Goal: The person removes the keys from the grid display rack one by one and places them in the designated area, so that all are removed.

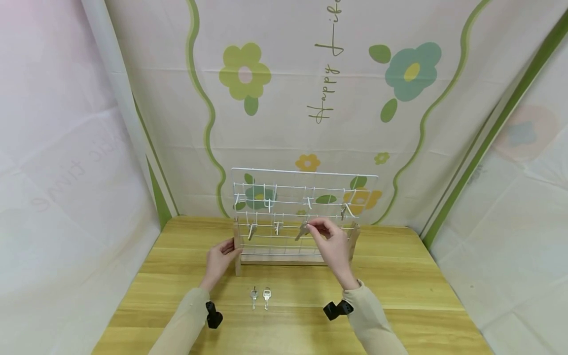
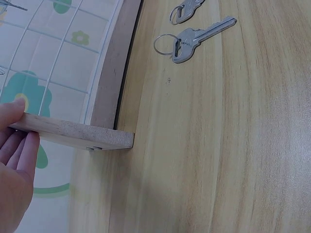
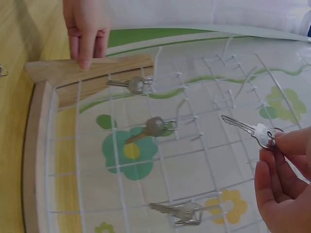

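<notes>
My right hand is in front of the white wire grid rack, toward its right side. In the right wrist view its thumb and fingers pinch the split ring of a silver key, whose blade points toward the grid. My left hand grips the rack's left wooden upright, thumb on one face and fingers on the other. Keys hang from hooks on the lower row, among them one key in the middle and another key close to the left upright.
Two ringed keys lie on the wooden table before the rack: a left key and a right key. Another key hangs at the upper right. Bare hooks, including one hook, stick out above. A printed cloth hangs behind.
</notes>
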`<act>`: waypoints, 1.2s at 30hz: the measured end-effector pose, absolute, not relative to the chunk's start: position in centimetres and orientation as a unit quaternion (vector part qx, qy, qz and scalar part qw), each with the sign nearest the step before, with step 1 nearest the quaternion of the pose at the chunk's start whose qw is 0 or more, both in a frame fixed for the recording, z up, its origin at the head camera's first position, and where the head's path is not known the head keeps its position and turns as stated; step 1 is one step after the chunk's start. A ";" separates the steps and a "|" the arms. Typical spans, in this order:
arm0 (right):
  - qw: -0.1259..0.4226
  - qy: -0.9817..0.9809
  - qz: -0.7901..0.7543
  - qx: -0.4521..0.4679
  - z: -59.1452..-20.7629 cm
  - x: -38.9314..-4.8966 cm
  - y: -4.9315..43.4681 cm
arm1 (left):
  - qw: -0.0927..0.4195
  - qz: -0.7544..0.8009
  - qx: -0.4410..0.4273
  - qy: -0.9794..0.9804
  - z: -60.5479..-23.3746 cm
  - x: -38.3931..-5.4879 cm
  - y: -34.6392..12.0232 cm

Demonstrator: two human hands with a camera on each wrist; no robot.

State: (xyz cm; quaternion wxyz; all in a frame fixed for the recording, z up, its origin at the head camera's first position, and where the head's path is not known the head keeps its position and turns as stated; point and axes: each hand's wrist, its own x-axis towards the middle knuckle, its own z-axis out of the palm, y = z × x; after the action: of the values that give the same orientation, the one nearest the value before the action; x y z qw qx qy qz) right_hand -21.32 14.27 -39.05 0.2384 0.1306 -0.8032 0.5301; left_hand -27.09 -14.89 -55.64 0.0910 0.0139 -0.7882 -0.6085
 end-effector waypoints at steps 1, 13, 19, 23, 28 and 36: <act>0.230 -0.808 0.528 0.125 -39.4 -21.3 14.2 | 0.086 -0.609 0.017 -0.788 -55.6 -27.1 -14.9; 0.200 -0.804 0.543 0.138 -46.1 -22.7 14.5 | 0.076 -0.606 0.026 -0.792 -55.4 -27.2 -14.9; 0.160 -0.803 0.560 0.126 -47.9 -22.3 14.2 | 0.080 -0.600 0.023 -0.795 -55.5 -27.4 -14.9; 0.132 -0.817 0.550 0.112 -48.3 -21.8 13.6 | 0.077 -0.600 0.025 -0.796 -55.6 -27.5 -14.9; 0.107 -0.825 0.542 0.116 -49.7 -21.6 13.7 | 0.072 -0.608 0.024 -0.790 -55.6 -27.5 -14.9; 0.066 -0.846 0.514 0.122 -53.6 -22.8 14.1 | 0.072 -0.611 0.023 -0.788 -55.5 -27.4 -14.9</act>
State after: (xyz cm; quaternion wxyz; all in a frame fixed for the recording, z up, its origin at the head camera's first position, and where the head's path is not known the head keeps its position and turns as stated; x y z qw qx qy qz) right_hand -22.80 14.07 -53.56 0.0656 0.1217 -0.8464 0.5142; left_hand -27.35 -14.93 -55.55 0.0717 0.0227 -0.7882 -0.6108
